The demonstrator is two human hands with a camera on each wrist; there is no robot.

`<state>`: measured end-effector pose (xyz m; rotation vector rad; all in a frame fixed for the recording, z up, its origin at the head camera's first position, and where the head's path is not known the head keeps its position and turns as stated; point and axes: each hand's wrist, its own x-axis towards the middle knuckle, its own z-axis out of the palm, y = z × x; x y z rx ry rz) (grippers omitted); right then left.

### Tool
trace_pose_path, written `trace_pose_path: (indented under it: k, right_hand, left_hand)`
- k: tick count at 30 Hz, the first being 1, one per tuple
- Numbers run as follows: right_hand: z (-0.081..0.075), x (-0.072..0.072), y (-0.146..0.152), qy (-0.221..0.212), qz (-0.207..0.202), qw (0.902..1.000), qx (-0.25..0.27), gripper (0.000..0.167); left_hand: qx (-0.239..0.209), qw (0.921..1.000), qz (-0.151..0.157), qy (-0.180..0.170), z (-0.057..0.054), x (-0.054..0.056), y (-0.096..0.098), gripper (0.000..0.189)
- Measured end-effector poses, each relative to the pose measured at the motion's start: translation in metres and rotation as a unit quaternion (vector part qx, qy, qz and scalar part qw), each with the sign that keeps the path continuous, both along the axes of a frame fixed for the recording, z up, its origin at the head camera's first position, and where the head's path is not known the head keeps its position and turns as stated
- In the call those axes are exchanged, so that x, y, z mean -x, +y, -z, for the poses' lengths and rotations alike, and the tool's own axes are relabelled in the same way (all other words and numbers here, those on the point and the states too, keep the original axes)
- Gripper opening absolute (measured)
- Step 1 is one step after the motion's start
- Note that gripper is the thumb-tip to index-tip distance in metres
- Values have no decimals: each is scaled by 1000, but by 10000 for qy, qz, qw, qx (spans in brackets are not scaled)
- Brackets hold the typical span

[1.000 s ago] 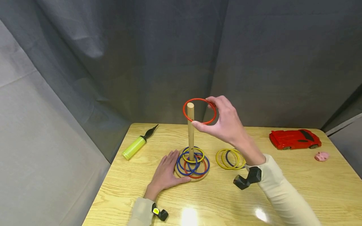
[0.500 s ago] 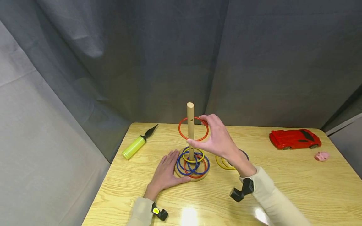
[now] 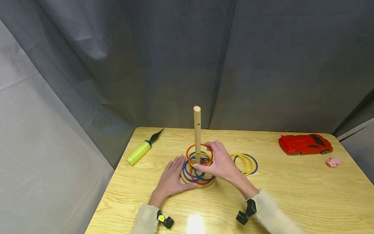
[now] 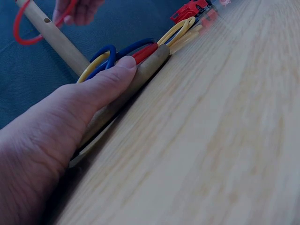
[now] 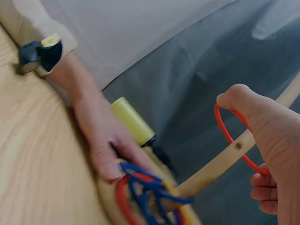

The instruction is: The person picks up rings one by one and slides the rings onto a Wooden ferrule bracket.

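My right hand (image 3: 220, 164) pinches a red ring (image 3: 187, 153) between thumb and fingers. The ring encircles the wooden peg (image 3: 197, 130), low on it and above the other rings; the right wrist view shows the peg (image 5: 220, 166) passing through it. Several blue rings (image 3: 185, 174), with yellow and red ones, lie overlapping around the peg's foot on its round wooden base (image 3: 201, 186). My left hand (image 3: 172, 178) rests at the base's left side, fingers extended and its thumb (image 4: 110, 82) along the near edge.
Loose yellow rings (image 3: 246, 159) and a blue ring (image 3: 256, 165) lie right of the base, partly behind my right hand. A green hand pump (image 3: 138, 152) is at the left. Far right are a red toy car (image 3: 305, 145) and a pink pig figure (image 3: 333, 162). Grey curtain (image 3: 163, 65) hangs behind.
My right hand has brought the red ring from the top of the peg down along it, close to the rings at the foot. The left hand stays in place.
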<state>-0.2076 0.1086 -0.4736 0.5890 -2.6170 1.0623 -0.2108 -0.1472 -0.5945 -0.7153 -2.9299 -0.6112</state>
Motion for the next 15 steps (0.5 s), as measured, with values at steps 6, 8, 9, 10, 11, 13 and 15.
trace_pose_path:
  k: [6, 8, 9, 10, 11, 13, 15]
  right_hand:
    - [31, -1, -1, -12, -17, 9999, -146, 89]
    - [40, -2, -1, -36, -1, 9998, -213, 90]
    - [44, -2, -1, -59, 5, 9997, -237, 91]
    - [48, -3, -1, -83, 7, 9997, -250, 92]
    - [51, -3, -1, -93, 12, 9996, -266, 92]
    - [57, -4, -1, -83, 24, 9994, -325, 94]
    - [62, -4, 0, -50, 22, 9993, -357, 95]
  left_hand:
    - [65, 10000, -15, 37, 2, 1, 0, 128]
    - [112, 9999, -26, 34, 2, 1, 1, 129]
    - [138, 9999, -32, 28, 2, 1, 1, 129]
    - [144, 9999, -29, 38, 2, 1, 1, 129]
    - [153, 9999, -32, 35, 1, 1, 1, 129]
    - [159, 9999, -38, 19, 0, 0, 1, 129]
    - [152, 9999, -39, 6, 0, 0, 0, 129]
